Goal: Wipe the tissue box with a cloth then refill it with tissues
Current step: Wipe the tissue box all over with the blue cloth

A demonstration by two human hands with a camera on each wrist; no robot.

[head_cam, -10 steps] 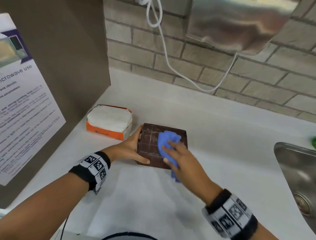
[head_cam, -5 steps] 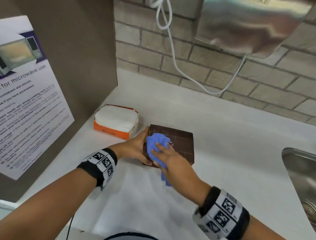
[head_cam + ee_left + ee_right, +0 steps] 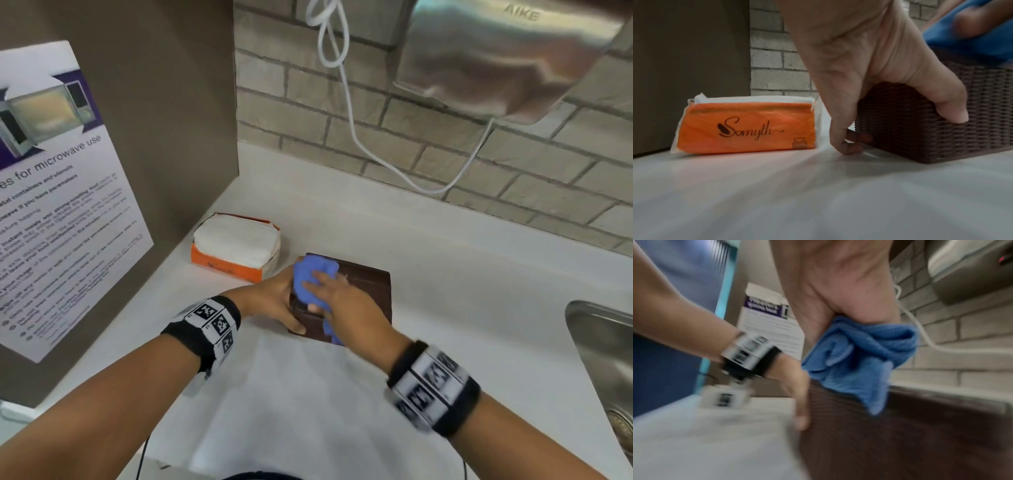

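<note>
A brown woven tissue box (image 3: 368,291) sits on the white counter (image 3: 462,308). My left hand (image 3: 286,301) grips its left end, with the thumb on the near side and the fingers round the far corner; the left wrist view shows this grip (image 3: 900,126) on the box (image 3: 941,133). On the left part of the box top my right hand (image 3: 315,296) holds a bunched blue cloth (image 3: 308,277) and presses it down. A fold of the cloth (image 3: 859,356) hangs below the palm. An orange pack of white tissues (image 3: 236,243) lies to the box's left.
A brown panel with a microwave poster (image 3: 58,192) closes the left side. A brick wall carries a steel hand dryer (image 3: 507,58) with a white cord (image 3: 346,96). A steel sink (image 3: 603,349) is set into the counter at the right.
My right hand has slid the blue cloth across the box top from the right half to the left end. The left hand has kept its grip on the box.
</note>
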